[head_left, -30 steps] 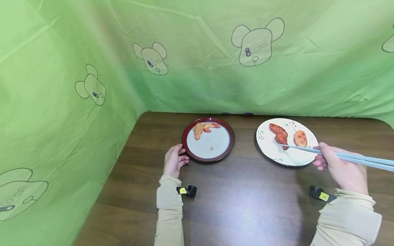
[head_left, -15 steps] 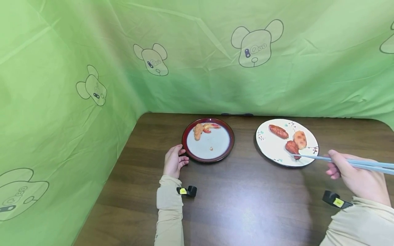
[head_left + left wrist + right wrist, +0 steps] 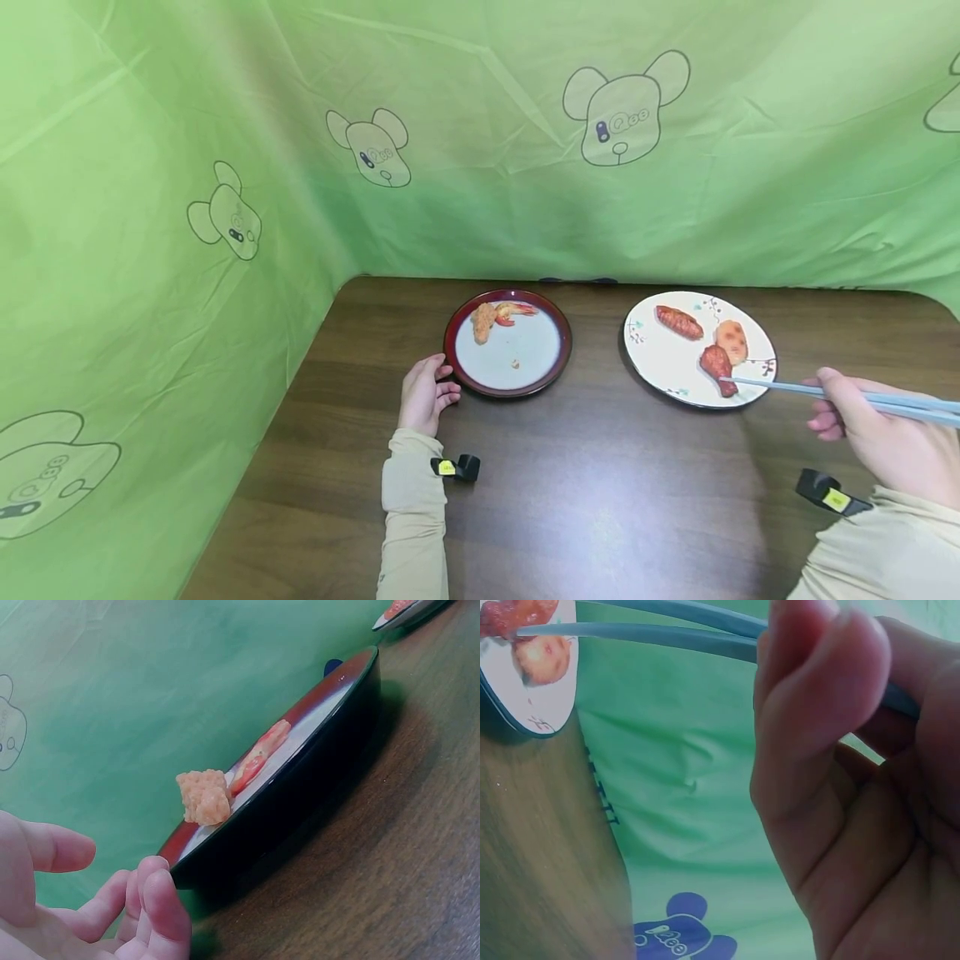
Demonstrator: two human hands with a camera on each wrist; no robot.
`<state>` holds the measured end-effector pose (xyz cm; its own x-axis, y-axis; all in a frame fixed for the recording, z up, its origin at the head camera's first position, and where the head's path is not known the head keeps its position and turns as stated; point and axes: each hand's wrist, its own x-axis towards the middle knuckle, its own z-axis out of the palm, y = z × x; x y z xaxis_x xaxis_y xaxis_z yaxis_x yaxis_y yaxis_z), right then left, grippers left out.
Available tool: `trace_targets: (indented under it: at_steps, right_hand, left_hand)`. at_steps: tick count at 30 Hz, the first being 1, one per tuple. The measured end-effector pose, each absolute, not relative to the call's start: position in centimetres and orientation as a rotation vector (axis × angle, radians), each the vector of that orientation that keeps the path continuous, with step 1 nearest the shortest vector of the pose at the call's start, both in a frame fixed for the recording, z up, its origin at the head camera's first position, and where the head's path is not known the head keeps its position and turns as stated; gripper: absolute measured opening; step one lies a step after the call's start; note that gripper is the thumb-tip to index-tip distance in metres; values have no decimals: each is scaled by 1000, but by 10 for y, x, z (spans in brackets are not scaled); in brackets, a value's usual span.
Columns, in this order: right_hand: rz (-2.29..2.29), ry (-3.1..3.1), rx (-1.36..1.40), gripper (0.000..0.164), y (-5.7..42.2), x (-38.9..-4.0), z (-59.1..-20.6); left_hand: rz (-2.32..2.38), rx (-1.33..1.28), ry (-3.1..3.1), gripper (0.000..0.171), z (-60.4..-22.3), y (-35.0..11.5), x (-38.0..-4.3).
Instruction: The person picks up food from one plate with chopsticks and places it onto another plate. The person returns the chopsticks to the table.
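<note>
My right hand (image 3: 892, 433) grips a pair of light-blue chopsticks (image 3: 847, 394). Their tips are at the narrow end of a red-brown drumstick (image 3: 716, 362) on the white patterned plate (image 3: 652, 358); whether they pinch it I cannot tell. Beside the drumstick lie a pale oval browned piece (image 3: 731, 340) and a dark red wing-like piece (image 3: 679, 322). My left hand (image 3: 425, 394) lies at the left edge of a red-rimmed plate (image 3: 510, 390), fingers loosely bent, fingertips at the rim. That plate bears a breaded piece (image 3: 204, 796) and a shrimp (image 3: 260, 754).
Both plates stand toward the back of a brown wooden table (image 3: 570, 483), with a gap between them. Green cloth (image 3: 480, 192) printed with bear heads hangs behind the table and along its left side. A small crumb (image 3: 515, 364) lies on the red-rimmed plate.
My right hand has moved right and toward me with the chopsticks. The drumstick has shifted right and nearer, away from the wing-like piece to beside the pale one. My left hand has stayed put.
</note>
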<state>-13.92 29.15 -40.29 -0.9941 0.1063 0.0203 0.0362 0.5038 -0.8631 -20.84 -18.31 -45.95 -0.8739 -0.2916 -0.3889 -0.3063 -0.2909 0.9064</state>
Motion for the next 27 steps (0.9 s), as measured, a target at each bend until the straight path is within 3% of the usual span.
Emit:
trace_targets:
  at_steps: [6,13,16,18,27]
  right_hand:
    - [1637,-2520,-110,33,289,-140,-401]
    - [1548,-2511,-202,20,263,-147,-383]
    - [1527,-2578,-220,26,238,-159,-378]
    - [1519,-2611,-148,33,218,-170,-379]
    - [1325,-2578,396,35,125,-223,-394]
  left_hand:
    - [2392,-785,1871,32,-460,-185,-209]
    - [2398,-786,1853,34,-460,-183,-210]
    - [2406,-783,1839,33,-462,-184,-211]
    - [2413,-777,1829,33,-463,-185,-211]
    - [2432,-781,1817,31,-463,-184,-211]
